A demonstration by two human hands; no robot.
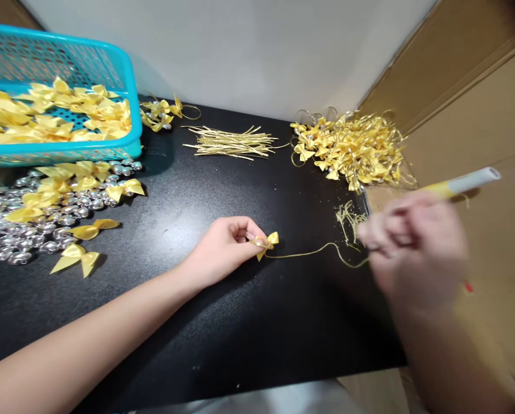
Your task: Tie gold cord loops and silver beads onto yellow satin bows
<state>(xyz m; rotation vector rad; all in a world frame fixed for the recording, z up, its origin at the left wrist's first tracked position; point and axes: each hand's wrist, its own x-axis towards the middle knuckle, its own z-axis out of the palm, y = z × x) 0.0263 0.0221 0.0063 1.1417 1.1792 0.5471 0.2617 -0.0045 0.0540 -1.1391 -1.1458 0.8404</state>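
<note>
My left hand (227,244) pinches a small yellow ribbon bow (271,240) between thumb and fingertips, just above the black table. From the bow a thin gold cord (313,251) runs slackly to the right, towards my right hand (421,247). That hand is blurred by motion. Its fingers are closed around a yellow and white tube (468,181) with an open end, which sticks out to the upper right. Whether the cord is wound on the tube or held in the fingers cannot be made out. Beside the right fingers lie short gold cord scraps (348,221).
A turquoise basket (58,150) of yellow bows stands at the back left, with silver beads (67,215) and loose bows before it. Cut gold cords (231,142) lie at the back. A heap of finished-looking bow loops (356,146) sits against the cardboard (468,121) at right.
</note>
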